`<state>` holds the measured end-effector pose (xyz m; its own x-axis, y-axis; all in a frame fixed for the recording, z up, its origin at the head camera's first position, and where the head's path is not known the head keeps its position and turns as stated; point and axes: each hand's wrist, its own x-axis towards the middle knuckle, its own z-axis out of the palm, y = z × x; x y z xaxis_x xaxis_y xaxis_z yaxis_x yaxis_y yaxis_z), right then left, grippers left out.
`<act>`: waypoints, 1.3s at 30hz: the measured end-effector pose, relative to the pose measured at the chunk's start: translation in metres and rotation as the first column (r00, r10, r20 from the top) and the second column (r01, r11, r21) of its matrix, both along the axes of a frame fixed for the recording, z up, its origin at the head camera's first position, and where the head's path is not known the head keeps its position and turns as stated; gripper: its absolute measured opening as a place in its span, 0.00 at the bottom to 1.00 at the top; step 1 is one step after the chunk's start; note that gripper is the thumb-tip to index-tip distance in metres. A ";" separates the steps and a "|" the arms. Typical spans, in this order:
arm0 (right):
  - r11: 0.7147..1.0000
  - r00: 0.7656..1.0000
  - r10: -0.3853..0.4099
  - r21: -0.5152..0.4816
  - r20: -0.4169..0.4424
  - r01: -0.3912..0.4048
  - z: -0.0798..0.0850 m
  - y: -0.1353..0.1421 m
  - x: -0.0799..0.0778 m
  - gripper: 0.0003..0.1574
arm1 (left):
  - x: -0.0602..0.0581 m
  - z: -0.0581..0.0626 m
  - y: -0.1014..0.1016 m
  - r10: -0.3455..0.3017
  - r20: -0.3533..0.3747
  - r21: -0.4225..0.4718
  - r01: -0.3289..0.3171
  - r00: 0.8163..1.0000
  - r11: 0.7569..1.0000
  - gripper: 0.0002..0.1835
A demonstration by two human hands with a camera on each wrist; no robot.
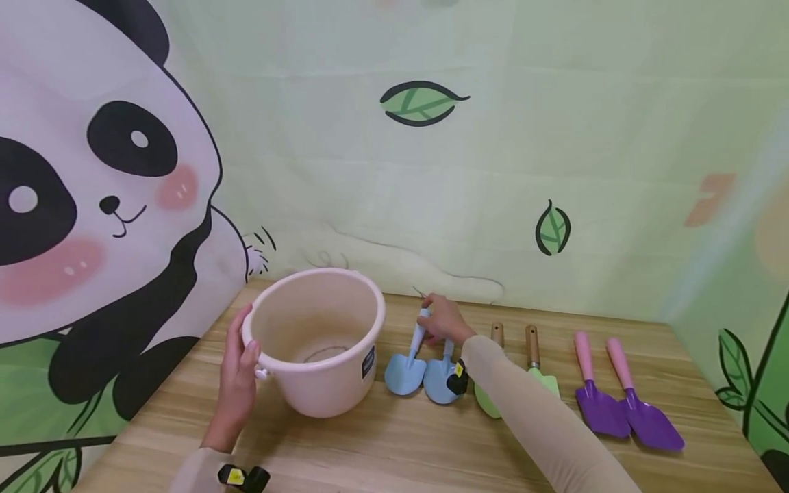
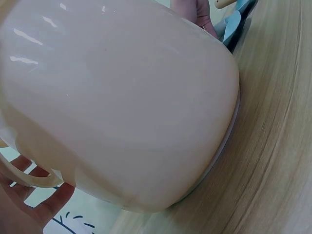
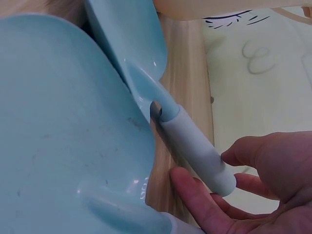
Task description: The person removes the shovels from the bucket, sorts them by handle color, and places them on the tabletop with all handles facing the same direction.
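A pale pink bucket (image 1: 327, 390) stands upright on the wooden table, its mouth facing up. At its left side my left hand (image 1: 239, 366) holds it by the rim, and in the left wrist view the fingers lie around the bucket's side handle (image 2: 29, 179). My right hand (image 1: 445, 319) pinches the end of the pale handle of a light blue toy shovel (image 1: 405, 374). That shovel's blade is low at the table, its handle slanting up. A second blue shovel (image 1: 439, 381) lies just right of it, partly hidden by the right wrist.
Two green shovels (image 1: 545, 378) with wooden handles lie right of the blue ones, partly covered by the right sleeve. Further right are two purple shovels (image 1: 655, 421) with pink handles. A printed cloth backdrop (image 1: 468, 171) rises behind the table's back edge.
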<state>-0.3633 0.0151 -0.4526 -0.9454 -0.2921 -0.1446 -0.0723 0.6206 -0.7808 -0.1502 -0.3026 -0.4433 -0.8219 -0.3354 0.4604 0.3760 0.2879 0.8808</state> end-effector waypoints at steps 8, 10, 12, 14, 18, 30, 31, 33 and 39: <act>1.000 0.999 0.002 0.018 -0.042 -0.001 0.000 0.002 0.001 0.27 | 0.001 0.001 0.000 -0.012 0.019 -0.005 0.012 1.000 1.000 0.31; 1.000 0.997 0.018 0.010 -0.070 -0.017 0.001 0.004 0.003 0.28 | 0.002 0.002 -0.001 -0.028 0.012 -0.020 0.028 1.000 0.999 0.31; 1.000 0.994 0.031 0.002 -0.101 -0.031 0.003 0.008 0.006 0.28 | 0.003 0.004 -0.002 -0.051 0.004 -0.039 0.051 0.999 0.998 0.31; 0.999 0.990 0.041 -0.005 -0.136 -0.042 0.006 0.011 0.009 0.28 | 0.004 0.004 -0.005 -0.089 -0.018 -0.048 0.088 0.996 0.995 0.31; 0.998 0.980 0.056 -0.027 -0.190 -0.063 0.012 0.019 0.013 0.29 | 0.008 0.009 -0.009 -0.151 -0.018 -0.038 0.151 0.988 0.988 0.33; 0.986 0.881 0.167 0.088 -0.443 -0.143 0.032 0.047 0.031 0.32 | 0.012 0.037 -0.021 -0.048 -0.003 -0.276 0.045 0.999 0.960 0.39; 0.985 0.873 0.172 0.095 -0.456 -0.145 0.033 0.050 0.033 0.33 | 0.012 0.041 -0.020 -0.040 -0.005 -0.300 0.036 0.999 0.953 0.40; 0.982 0.856 0.184 0.135 -0.484 -0.135 0.033 0.058 0.036 0.36 | 0.011 0.049 -0.018 -0.027 -0.010 -0.346 0.022 1.000 0.938 0.43; 0.960 0.811 0.239 0.256 -0.534 -0.114 0.035 0.085 0.045 0.45 | 0.006 0.075 -0.014 -0.017 -0.022 -0.477 0.005 1.000 0.879 0.48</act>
